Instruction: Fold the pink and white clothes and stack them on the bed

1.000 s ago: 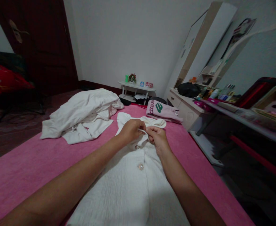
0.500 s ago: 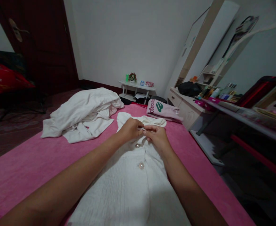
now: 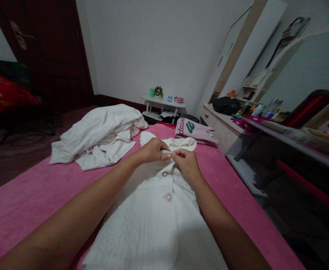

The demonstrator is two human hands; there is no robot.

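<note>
A white buttoned shirt (image 3: pixel 150 213) lies spread on a pink bed cover (image 3: pixel 41 198), its collar end away from me. Near the collar, my left hand (image 3: pixel 154 150) pinches the edge of the front opening. My right hand (image 3: pixel 186 162) grips the same placket just beside it, fingertips almost touching the left ones. Cloth between the fingers is lifted and creased; whether a button is there is hidden. Below the hands, an ornate pearl-like button (image 3: pixel 165 174) and a larger-looking one (image 3: pixel 168 197) sit on the placket.
A heaped white garment (image 3: pixel 102 131) lies at the bed's far left. Folded pink clothing (image 3: pixel 195 130) with green print sits at the far right. Beyond stands a small white table (image 3: pixel 164 101). A dresser (image 3: pixel 223 131) and a cluttered desk (image 3: pixel 282 131) line the right side.
My left hand has shifted slightly left, with its thumb and fingers seen more from the side. The collar cloth has moved a little. My right hand stays near the same spot, still pinching.
</note>
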